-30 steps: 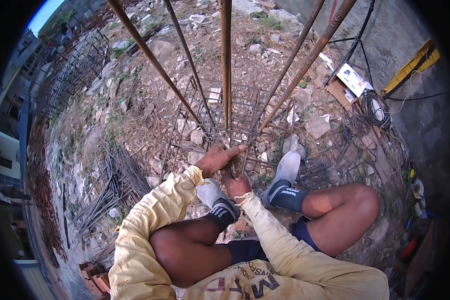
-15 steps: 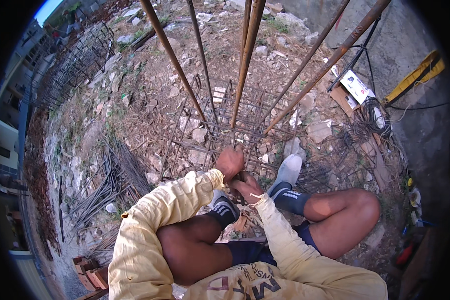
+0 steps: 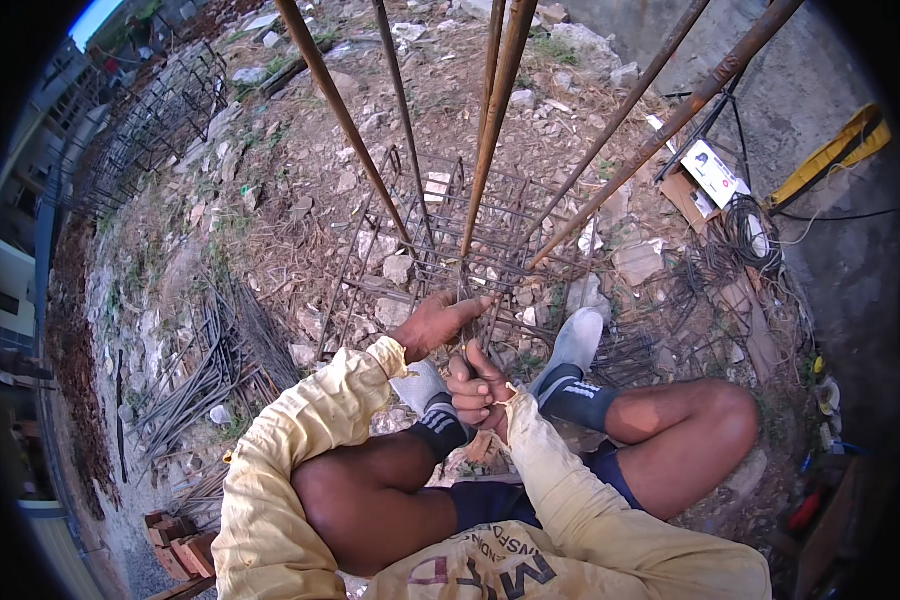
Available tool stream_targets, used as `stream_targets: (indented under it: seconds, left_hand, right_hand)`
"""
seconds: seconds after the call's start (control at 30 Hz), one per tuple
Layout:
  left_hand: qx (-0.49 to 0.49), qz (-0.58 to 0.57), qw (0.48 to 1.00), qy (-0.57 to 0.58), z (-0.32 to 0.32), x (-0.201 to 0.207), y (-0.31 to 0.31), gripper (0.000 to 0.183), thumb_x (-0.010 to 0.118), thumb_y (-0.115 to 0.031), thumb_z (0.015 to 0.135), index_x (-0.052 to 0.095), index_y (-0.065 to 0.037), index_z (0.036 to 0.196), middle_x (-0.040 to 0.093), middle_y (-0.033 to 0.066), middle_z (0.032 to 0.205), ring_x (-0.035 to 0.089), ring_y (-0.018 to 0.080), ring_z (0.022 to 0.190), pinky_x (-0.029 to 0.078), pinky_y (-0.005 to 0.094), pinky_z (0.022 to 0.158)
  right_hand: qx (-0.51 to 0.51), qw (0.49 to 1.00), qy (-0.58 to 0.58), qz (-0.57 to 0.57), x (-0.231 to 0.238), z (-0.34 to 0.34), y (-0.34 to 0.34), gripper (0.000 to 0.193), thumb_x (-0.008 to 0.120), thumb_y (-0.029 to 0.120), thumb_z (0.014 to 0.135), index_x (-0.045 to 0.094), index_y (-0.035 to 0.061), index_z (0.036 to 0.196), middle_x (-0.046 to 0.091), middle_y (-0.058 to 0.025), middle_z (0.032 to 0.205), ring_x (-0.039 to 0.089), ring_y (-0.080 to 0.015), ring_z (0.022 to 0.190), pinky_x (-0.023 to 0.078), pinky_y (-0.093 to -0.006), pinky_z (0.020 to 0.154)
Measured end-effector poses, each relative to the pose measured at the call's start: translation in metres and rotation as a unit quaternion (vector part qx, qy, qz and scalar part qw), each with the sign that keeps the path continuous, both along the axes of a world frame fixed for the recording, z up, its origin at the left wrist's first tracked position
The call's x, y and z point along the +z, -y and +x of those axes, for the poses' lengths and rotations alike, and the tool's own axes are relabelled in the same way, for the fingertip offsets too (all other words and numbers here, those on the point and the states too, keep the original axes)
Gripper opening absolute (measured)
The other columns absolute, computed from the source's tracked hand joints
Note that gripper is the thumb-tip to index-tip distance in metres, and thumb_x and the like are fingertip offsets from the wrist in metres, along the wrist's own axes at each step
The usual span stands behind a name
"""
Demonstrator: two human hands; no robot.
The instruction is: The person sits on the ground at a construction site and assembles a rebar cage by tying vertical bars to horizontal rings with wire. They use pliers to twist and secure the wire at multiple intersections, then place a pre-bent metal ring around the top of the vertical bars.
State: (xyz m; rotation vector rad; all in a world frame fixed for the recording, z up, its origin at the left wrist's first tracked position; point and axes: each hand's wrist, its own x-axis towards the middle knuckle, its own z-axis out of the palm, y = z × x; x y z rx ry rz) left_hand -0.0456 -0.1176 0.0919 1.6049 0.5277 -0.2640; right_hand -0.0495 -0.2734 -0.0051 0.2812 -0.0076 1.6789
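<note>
Since your left hand [image 3: 432, 326] spreads half-open, nothing visibly gripped, by the near edge of the rebar grid [image 3: 440, 268], it seems placed for steadying | right hand [image 3: 480, 388] loosely curled, hold unclear.

I count two hands [image 3: 435, 325], two pale shoes [image 3: 576, 340] and two dark socks [image 3: 582, 402] on the one person here. Six tall rusty bars [image 3: 493, 130] rise over one steel grid [image 3: 350, 275]. Off to the left lies one heap of dark rods [image 3: 225, 350], with one stack of bricks [image 3: 185, 550] lower down. Over on the right there's one white box [image 3: 710, 172], one yellow strap [image 3: 835, 155] and one cable coil [image 3: 753, 235]. The stones [image 3: 640, 260] are too many to count.
</note>
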Motion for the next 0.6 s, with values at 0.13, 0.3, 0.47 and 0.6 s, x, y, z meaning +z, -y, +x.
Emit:
stream_targets:
  seconds: [0.13,0.3,0.47,0.6]
  left_hand:
    - [0.052,-0.026,0.995,-0.082,0.0,0.002,0.011,0.041,0.053,-0.038,0.093,0.064,0.0,0.085,0.063,0.0094,0.07,0.059,0.0192,0.065,0.048,0.0314,0.066]
    - [0.04,0.268,0.962,-0.034,0.003,-0.025,0.026,0.046,0.046,-0.033,0.091,0.058,0.011,0.095,0.063,0.0358,0.091,0.064,0.0468,0.088,0.049,0.0526,0.08]
    - [0.045,0.189,0.98,-0.041,0.005,-0.024,0.026,0.073,0.05,-0.058,0.09,0.06,0.013,0.106,0.065,0.0315,0.098,0.066,0.039,0.095,0.048,0.0466,0.087]
    - [0.037,0.103,0.992,0.06,-0.012,-0.003,0.009,0.079,0.053,-0.065,0.086,0.06,0.009,0.113,0.067,0.0209,0.093,0.065,0.0282,0.089,0.047,0.0423,0.087]
  right_hand:
    - [-0.025,0.998,-0.026,0.05,-0.001,-0.012,-0.008,0.048,0.056,0.044,0.095,0.052,0.0066,0.124,0.059,-0.0043,0.081,0.059,-0.0139,0.062,0.052,-0.0329,0.056]
    - [-0.204,0.81,0.39,-0.388,0.003,0.006,0.007,0.031,0.062,0.023,0.089,0.058,0.004,0.113,0.063,-0.0081,0.093,0.063,-0.0194,0.068,0.053,-0.0327,0.06]
    - [-0.227,0.5,0.684,-0.481,0.014,0.004,0.001,0.05,0.049,0.044,0.097,0.06,-0.0047,0.093,0.063,-0.0146,0.081,0.06,-0.0246,0.076,0.045,-0.0384,0.07]
    - [-0.057,0.736,0.538,-0.407,0.031,0.023,0.015,0.048,0.05,0.045,0.097,0.059,-0.0018,0.1,0.063,-0.0152,0.088,0.061,-0.0275,0.079,0.047,-0.0425,0.071]
